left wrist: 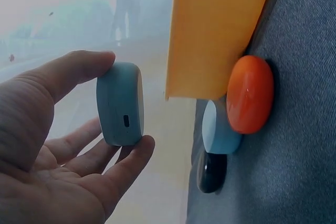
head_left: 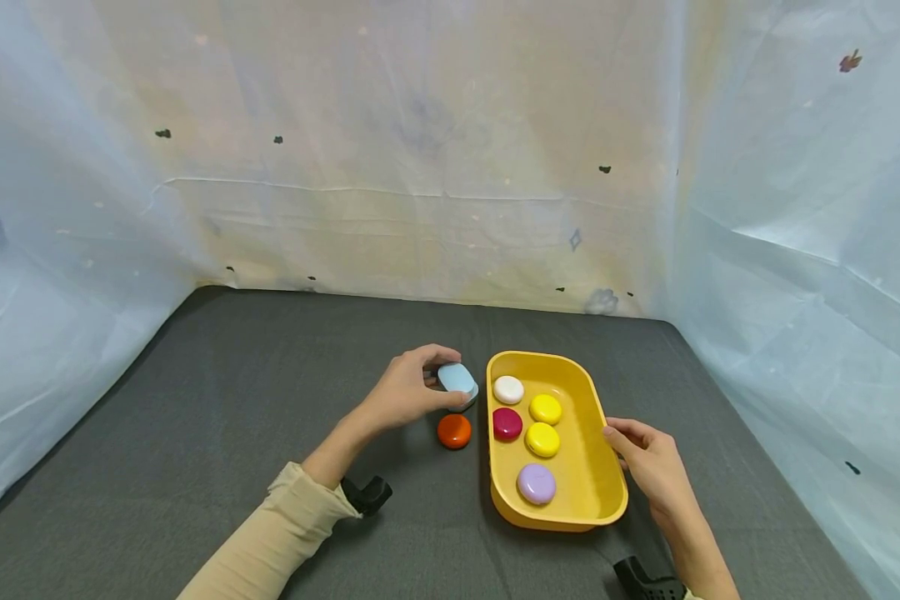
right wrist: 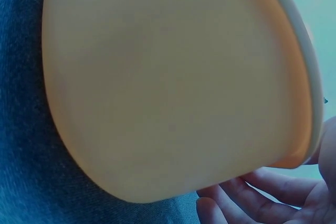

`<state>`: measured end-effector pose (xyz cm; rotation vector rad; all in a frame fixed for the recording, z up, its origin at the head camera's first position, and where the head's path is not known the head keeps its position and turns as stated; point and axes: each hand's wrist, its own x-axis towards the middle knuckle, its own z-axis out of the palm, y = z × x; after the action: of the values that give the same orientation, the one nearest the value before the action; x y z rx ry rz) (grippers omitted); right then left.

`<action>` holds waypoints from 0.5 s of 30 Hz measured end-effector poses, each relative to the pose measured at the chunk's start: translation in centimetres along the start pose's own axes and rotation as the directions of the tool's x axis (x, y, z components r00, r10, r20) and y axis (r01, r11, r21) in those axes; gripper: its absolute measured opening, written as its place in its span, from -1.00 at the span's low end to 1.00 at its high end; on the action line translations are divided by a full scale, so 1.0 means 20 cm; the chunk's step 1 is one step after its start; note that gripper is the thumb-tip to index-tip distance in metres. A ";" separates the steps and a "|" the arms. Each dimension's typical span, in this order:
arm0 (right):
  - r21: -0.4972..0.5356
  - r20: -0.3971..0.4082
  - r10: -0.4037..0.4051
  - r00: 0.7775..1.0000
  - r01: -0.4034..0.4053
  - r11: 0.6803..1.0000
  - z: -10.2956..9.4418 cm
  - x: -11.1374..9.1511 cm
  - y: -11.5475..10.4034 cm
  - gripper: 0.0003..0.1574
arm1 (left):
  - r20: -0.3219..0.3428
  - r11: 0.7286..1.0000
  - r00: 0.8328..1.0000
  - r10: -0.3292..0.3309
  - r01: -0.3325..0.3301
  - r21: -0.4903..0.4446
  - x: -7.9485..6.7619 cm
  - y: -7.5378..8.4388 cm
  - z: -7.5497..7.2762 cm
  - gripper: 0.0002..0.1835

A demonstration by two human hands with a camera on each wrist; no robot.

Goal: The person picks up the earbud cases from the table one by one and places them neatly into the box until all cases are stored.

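My left hand [head_left: 405, 387] holds a light blue rounded-square earbud case [head_left: 457, 377] between thumb and fingers, left of the yellow tray [head_left: 588, 475]. In the left wrist view the case is raised, and a small charging slot shows on its side. Just nearer to me lies a glossy orange disc [head_left: 454, 431] on the cloth. My right hand [head_left: 652, 462] grips the tray's right side, thumb at the rim and fingers outside the wall. Inside the tray lie a white disc [head_left: 508, 389], a crimson disc [head_left: 507, 424], two yellow discs [head_left: 543, 439] and a lilac disc [head_left: 537, 483].
Beyond the orange disc, the left wrist view shows a pale blue piece [left wrist: 215, 129] and a black piece [left wrist: 212, 172] on the cloth, hidden by my hand and the case in the head view. Dark grey cloth [head_left: 270, 400] covers the table, with pale curtains [head_left: 420, 167] around it.
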<state>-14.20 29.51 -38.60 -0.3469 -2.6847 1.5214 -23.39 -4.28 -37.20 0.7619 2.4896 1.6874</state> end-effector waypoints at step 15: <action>-0.020 -0.003 -0.018 1.000 0.018 1.000 0.00 -0.01 0.00 -0.48 | 0.018 0.999 0.999 0.048 -0.048 0.018 -0.02 0.08 0.05 -0.42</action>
<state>-14.08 29.45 -38.62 -0.3244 -2.6950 1.4886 -22.08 -3.22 -36.23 0.8415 2.4989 1.6669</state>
